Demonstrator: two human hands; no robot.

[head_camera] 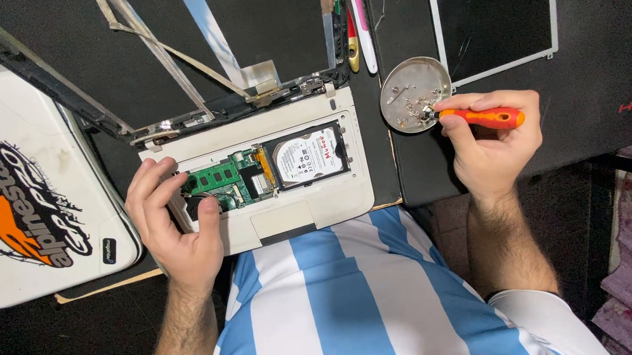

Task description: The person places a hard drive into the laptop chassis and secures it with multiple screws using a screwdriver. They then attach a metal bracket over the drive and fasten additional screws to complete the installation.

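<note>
I see a white case (44,201) far left. Left hand (174,221) lies loosely open on the opened white laptop (289,210), thumb by the green memory board (214,179). Hard drive (310,157) sits right of it. Right hand (490,147) is clamped on an orange screwdriver (483,117), tip in the metal screw dish (412,93).

L hand (174,221) flat, R hand (486,140) fisted, gripping.

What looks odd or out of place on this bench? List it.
The white laptop lies with its cover off, green circuit board and hard drive bare. Its screen frame is stripped, ribbon cables loose. Loose screws sit in the metal dish, where the right hand points an orange screwdriver. The left hand rests on the laptop.
</note>
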